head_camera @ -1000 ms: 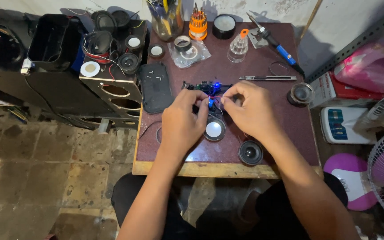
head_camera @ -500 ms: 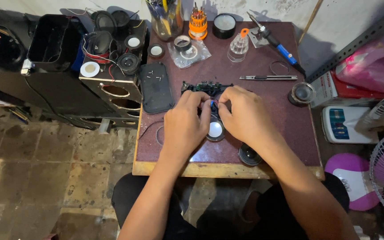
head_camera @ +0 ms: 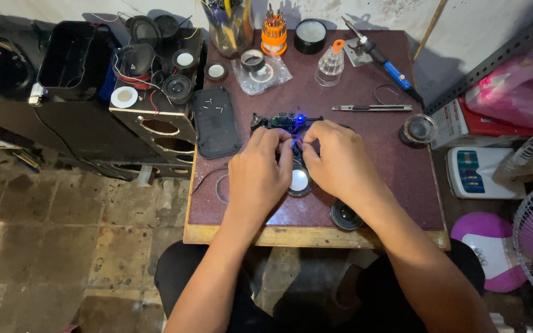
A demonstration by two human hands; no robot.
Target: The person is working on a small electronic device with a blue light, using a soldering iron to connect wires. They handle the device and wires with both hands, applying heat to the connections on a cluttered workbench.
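Circuit board (head_camera: pixel 285 121) just beyond left hand (head_camera: pixel 259 172), right hand (head_camera: pixel 339 161) (fingertips touching).

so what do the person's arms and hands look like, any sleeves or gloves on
Both arms are bare from the frame edge to the wrist, with no sleeves in view. The left hand and right hand are bare too: no gloves, and no rings, watch or bands visible. Nails look short. Below the arms, dark clothing covers the lap.

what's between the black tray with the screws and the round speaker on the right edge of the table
In the head view, the circuit board with its blue light and both hands, left hand and right hand, lie between the black tray and the round speaker.
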